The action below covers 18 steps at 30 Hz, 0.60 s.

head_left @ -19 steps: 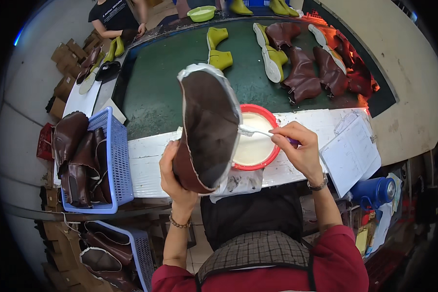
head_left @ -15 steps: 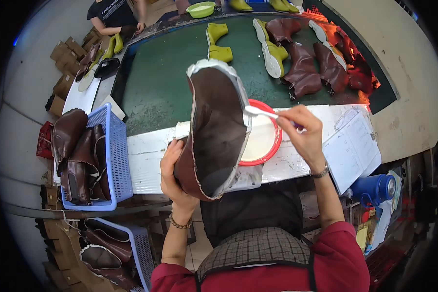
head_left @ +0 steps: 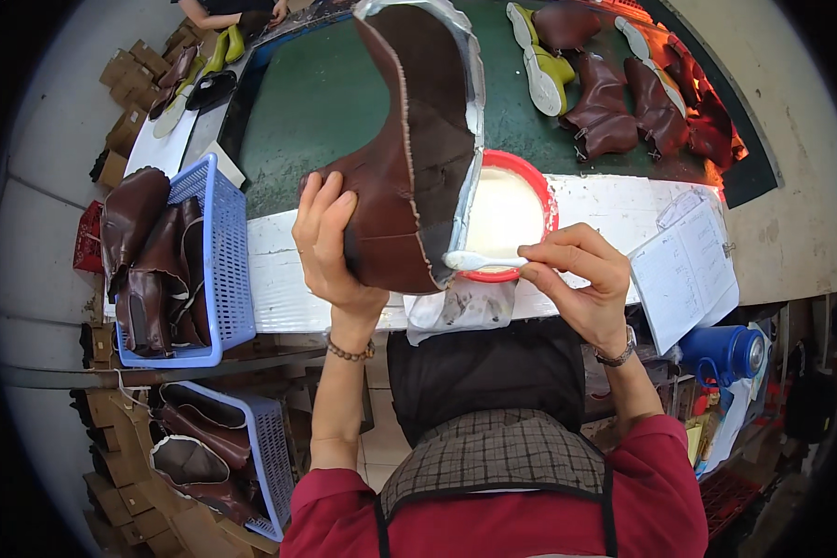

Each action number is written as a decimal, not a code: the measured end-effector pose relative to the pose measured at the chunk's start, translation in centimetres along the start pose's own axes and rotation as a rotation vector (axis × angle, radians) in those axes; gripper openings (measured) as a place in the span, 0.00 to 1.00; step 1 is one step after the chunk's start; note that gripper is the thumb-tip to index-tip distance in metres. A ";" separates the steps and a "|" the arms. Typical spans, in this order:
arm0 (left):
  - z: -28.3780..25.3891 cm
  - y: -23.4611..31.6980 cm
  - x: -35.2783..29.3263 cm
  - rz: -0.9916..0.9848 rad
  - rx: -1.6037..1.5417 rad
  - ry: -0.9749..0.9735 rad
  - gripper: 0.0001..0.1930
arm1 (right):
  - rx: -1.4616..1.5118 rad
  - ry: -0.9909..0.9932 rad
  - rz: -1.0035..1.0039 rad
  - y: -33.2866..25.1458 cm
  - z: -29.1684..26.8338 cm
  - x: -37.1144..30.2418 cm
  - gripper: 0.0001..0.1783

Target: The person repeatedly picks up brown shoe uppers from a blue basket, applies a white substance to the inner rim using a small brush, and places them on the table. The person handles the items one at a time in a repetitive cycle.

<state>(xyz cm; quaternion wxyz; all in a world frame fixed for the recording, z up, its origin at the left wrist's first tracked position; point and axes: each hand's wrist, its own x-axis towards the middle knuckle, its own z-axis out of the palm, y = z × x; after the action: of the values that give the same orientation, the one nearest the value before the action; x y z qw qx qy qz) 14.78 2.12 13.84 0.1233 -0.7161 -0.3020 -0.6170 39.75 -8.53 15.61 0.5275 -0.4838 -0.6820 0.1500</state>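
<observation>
A brown leather boot upper (head_left: 381,228) is held up in front of me, its dark lining showing and a whitish coat along its right edge. My left hand (head_left: 330,246) grips it at the rounded lower left part, fingers spread over the leather. In my right hand (head_left: 586,284) a small white brush (head_left: 484,262) is pinched between thumb and fingers. Its white head touches the upper's edge near the bottom. Behind the brush stands a red bowl (head_left: 551,209) of creamy white liquid, partly hidden by the upper.
On the left, a blue basket (head_left: 216,270) holds several brown uppers; a second basket (head_left: 274,470) stands below it. Yellow-green boot forms (head_left: 551,73) and brown uppers (head_left: 600,107) lie on the green table (head_left: 298,112). Papers (head_left: 684,274) and a blue flask (head_left: 716,353) are at right. Another person's arm (head_left: 216,17) shows far left.
The boot upper has turned and moved up and away from me. The brush has gone from the upper's middle right edge down to its lower edge.
</observation>
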 end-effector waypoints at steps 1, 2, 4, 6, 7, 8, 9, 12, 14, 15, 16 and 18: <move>0.0 -0.5 -0.2 0.021 0.012 -0.017 0.25 | -0.001 -0.016 -0.013 0.0 0.0 0.1 0.11; 0.1 -0.9 -0.4 0.044 0.027 -0.035 0.24 | 0.003 -0.031 -0.027 -0.1 0.1 0.1 0.11; 0.1 -1.3 -0.9 0.053 0.039 -0.093 0.23 | 0.061 -0.106 0.043 -0.5 0.3 0.0 0.11; -0.1 -1.5 -1.2 0.049 0.009 -0.182 0.24 | 0.075 -0.131 0.120 -0.6 0.3 -0.2 0.09; -0.8 -1.6 -1.1 0.044 0.048 -0.218 0.26 | 0.063 -0.122 0.157 -0.3 0.4 -0.1 0.08; -1.4 -1.8 -1.2 -0.079 0.004 -0.232 0.27 | 0.051 -0.108 0.193 0.0 0.3 0.1 0.07; -2.3 -2.0 -1.3 -0.201 -0.036 -0.242 0.27 | -0.030 -0.058 0.180 0.8 0.0 0.6 0.06; -5.4 -2.2 -0.2 -0.516 -0.213 -0.251 0.29 | -0.519 0.032 0.135 5.2 -1.1 0.6 0.06; -8.2 -4.4 -2.3 -0.613 -0.206 -0.272 0.30 | -0.687 -0.095 0.069 7.9 -1.8 0.1 0.07; -9.6 -5.4 -3.7 -0.669 -0.184 -0.277 0.31 | -0.767 -0.157 0.033 8.6 -1.9 0.2 0.07; -11.0 -6.0 -5.2 -0.744 -0.130 -0.270 0.32 | -0.713 -0.134 0.047 8.6 -2.2 0.6 0.06; -13.3 -7.7 -7.2 -0.819 -0.222 -0.427 0.32 | -0.607 -0.096 0.087 7.8 -2.8 1.1 0.05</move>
<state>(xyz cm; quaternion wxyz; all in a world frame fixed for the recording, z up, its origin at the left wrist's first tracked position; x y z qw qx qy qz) -0.89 -1.10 8.19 -0.2725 -0.6578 -0.5103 -0.4824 46.16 -4.68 11.78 0.3191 -0.6404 -0.6985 -0.0153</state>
